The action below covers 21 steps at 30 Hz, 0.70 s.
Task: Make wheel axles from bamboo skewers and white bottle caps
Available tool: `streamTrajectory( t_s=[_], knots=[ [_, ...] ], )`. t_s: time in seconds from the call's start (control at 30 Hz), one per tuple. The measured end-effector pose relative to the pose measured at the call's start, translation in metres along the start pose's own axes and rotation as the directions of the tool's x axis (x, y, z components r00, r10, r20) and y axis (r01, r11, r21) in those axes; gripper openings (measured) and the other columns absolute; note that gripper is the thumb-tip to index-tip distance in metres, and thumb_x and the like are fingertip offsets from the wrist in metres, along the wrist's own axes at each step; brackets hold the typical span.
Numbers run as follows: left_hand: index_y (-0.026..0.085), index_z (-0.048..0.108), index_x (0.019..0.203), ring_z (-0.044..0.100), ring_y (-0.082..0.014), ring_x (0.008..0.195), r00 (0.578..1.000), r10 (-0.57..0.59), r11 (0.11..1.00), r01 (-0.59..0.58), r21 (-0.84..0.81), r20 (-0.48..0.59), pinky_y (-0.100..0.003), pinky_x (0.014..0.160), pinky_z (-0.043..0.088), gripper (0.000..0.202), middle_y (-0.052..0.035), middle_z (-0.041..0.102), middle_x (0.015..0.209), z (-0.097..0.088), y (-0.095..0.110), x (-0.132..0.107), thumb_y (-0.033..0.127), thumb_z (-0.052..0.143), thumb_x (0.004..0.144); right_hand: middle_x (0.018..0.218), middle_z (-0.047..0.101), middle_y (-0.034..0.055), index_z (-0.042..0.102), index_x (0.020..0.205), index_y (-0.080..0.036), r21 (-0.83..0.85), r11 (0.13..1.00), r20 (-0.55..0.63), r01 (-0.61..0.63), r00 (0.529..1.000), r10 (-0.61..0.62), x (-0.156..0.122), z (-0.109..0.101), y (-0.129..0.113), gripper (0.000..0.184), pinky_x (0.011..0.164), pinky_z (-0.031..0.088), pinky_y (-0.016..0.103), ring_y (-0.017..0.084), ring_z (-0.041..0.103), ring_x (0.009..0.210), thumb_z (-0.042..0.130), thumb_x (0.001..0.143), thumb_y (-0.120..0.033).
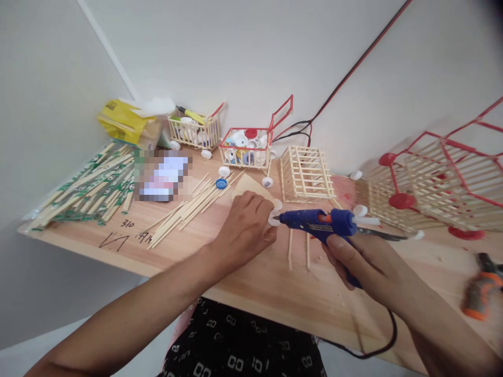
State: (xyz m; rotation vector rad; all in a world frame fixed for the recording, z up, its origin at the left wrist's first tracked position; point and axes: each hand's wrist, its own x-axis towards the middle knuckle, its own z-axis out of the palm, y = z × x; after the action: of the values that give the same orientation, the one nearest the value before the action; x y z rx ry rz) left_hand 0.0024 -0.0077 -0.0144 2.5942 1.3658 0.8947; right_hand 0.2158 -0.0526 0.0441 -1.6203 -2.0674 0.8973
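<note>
My right hand (356, 262) grips a blue hot glue gun (320, 222) by its handle, nozzle pointing left. The nozzle tip meets a small white bottle cap (273, 218) that my left hand (245, 228) pinches just above the wooden table (255, 283). Two thin wooden sticks (298, 251) lie on the table right under the gun. A white glue stick pokes out of the gun's back end.
Small stick carts filled with bottle caps (245, 146) (194, 131), an empty stick cage (306, 173) and larger red-trimmed baskets (436, 183) line the back. Loose sticks (188, 207), packs of chopsticks (86, 188), a blue cap (221, 183) and orange-handled pliers (481, 293) lie about.
</note>
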Motion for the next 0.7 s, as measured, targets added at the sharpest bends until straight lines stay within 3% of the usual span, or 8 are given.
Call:
streamTrajectory(
  t_s=[0.7],
  knots=[
    [0.014,0.055,0.097,0.049,-0.0270,0.101,1.000,0.001,1.000,-0.001,0.004,0.012,-0.042,0.088,0.041,0.018,-0.0100,0.060,0.097,-0.0014,-0.0002,-0.0008,0.020,0.056,0.080,0.040,0.049,-0.0009,0.044,0.055,-0.023,-0.027,0.997,-0.016,0.074,0.997,-0.074,0.0031,0.0030,-0.0024,0.050,0.039,0.034,0.027,0.013,0.047,0.037,0.033,0.093,-0.054]
  ],
)
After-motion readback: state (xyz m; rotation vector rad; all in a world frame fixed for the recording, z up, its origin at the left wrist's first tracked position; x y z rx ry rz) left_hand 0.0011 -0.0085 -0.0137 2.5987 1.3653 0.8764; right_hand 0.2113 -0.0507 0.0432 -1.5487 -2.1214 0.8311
